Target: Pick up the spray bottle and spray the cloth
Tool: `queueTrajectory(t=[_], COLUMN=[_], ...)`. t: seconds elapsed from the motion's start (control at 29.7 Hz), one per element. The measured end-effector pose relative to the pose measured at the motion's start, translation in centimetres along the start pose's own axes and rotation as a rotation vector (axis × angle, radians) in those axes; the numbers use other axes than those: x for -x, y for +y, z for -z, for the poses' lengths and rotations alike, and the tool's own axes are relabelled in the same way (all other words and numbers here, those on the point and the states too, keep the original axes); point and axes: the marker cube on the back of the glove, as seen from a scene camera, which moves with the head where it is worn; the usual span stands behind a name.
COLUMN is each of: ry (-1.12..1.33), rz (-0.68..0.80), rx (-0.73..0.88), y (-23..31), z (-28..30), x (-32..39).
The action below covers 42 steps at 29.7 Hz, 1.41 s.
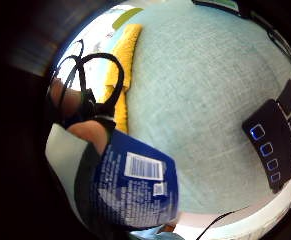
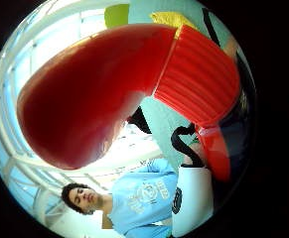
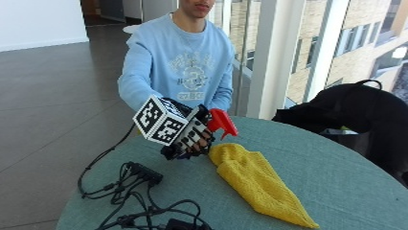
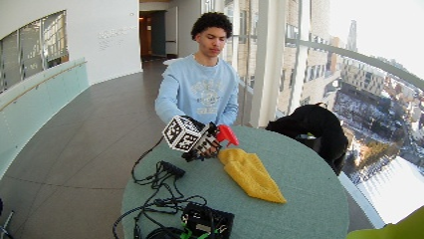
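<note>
The spray bottle [image 3: 220,122] is held above the round table [image 3: 331,163] by the gloved right hand [image 3: 191,136], near the edge where the person sits. The fingers [image 3: 199,139] are curled around the bottle, so the body of it is mostly hidden in the outside view — only the red spray head is seen, and it points across the table, away from the hand's side. In the little finger side palm view a blue label with a barcode [image 1: 135,185] is seen close to the palm. In the thumb side palm view the red head [image 2: 99,94] fills much of the picture.

The yellow cloth [image 3: 258,184] lies on the table just beside the hand, folded in a long shape which runs from below the spray head toward the opposite edge. It is not touched by the hand.

Black cables [image 3: 134,191] and a small black box [image 4: 209,219] are seen on the table, at the other side of the hand from the cloth. A black bag [image 3: 357,112] stands beyond the table edge, by the window.
</note>
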Motion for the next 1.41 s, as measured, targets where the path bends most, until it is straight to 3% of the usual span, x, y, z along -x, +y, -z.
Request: queueTrajectory(t=[0.3, 0.71, 1.04, 1.41], ry=[-0.03, -0.251, -0.462, -0.474], rz=[0.046, 0.354, 0.534, 0.627], rx=[-0.036, -0.19, -0.197, -0.124], y=[0.2, 1.4, -1.0, -4.0], z=[-0.3, -3.5, -11.0, -20.5], x=[1.0, 8.6, 16.0, 20.5])
